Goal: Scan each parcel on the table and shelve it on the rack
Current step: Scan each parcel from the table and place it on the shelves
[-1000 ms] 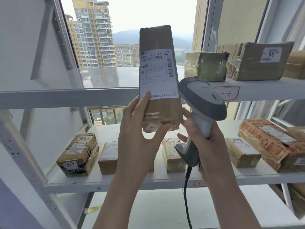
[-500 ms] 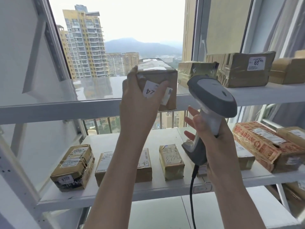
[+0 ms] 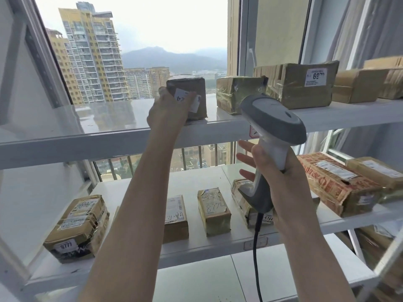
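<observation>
Parcel (image 3: 185, 85) on top shelf (image 3: 109, 137), label half hidden by left hand (image 3: 168, 112).

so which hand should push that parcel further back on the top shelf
Left. The left hand grips the parcel at the front of the upper shelf. The right hand is lower and occupied holding the scanner.

In the centre of the frame a parcel (image 3: 189, 85) is gripped by the left hand (image 3: 166, 113) where it rests on the upper shelf's (image 3: 87, 142) front edge. Right of centre a scanner (image 3: 272, 119) is held in the right hand (image 3: 282, 184)
</observation>
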